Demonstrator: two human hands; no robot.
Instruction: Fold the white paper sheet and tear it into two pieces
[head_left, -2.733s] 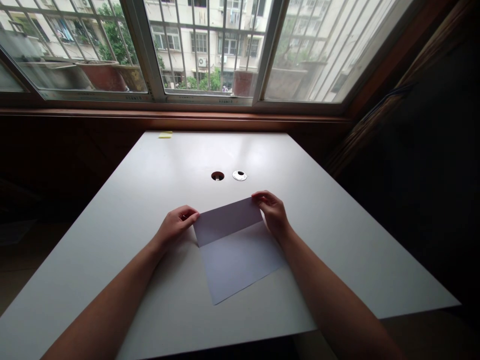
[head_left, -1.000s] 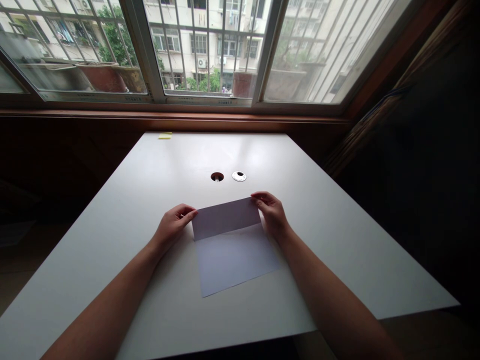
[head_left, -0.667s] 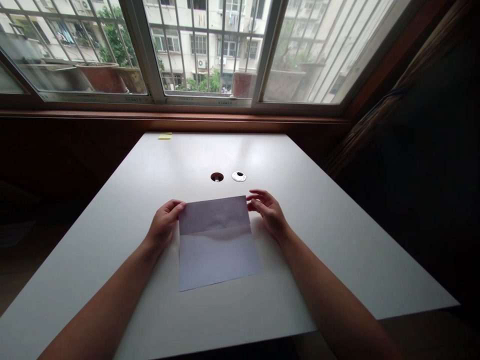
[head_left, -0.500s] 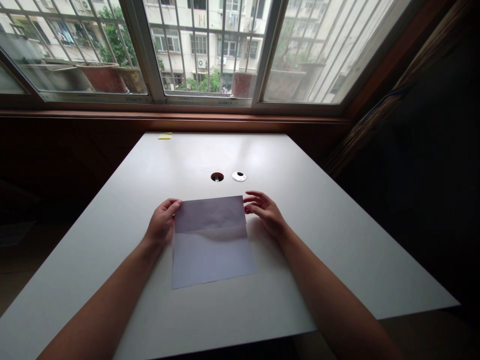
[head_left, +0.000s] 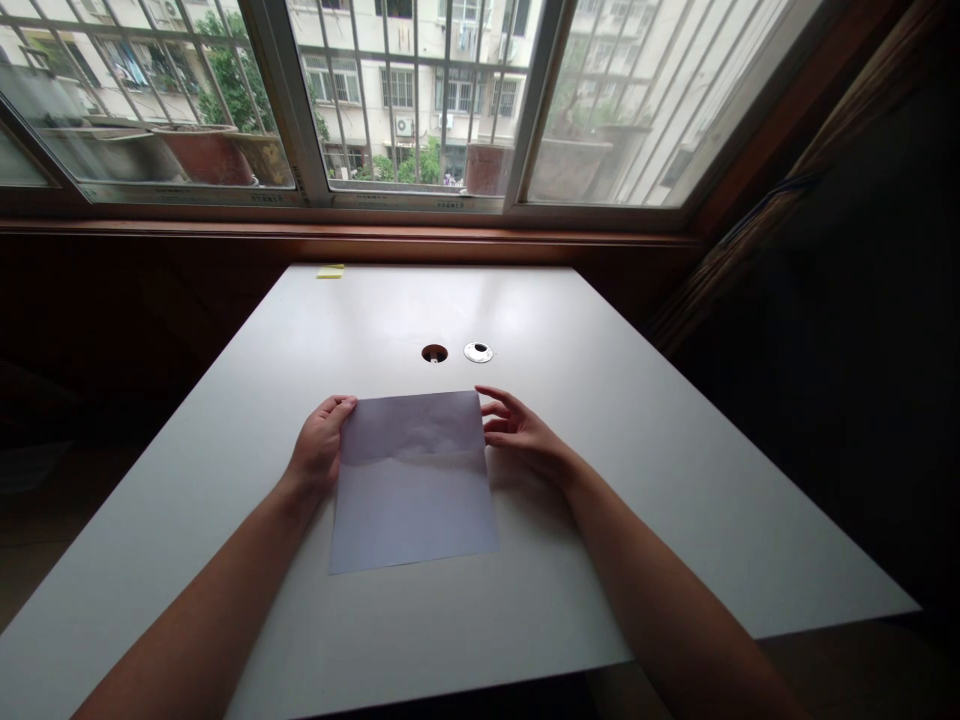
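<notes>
A sheet of paper, pale and with a crease running across it, is tilted up over the white table. Its upper left corner is pinched between the thumb and fingers of my left hand. At the upper right edge is my right hand, its fingers spread apart; the fingertips come up to the paper's edge and some may touch it from behind. The near part of the sheet hangs down toward the tabletop.
Beyond the paper the table has a round cable hole, with a round silver cover lying beside it. A yellow sticky note lies at the far left edge. Behind the table is a barred window; a dark curtain hangs at right.
The paper has shifted slightly left, along with my left hand. My right hand has moved a little left too, and its fingers have spread wider along the paper's right edge.
</notes>
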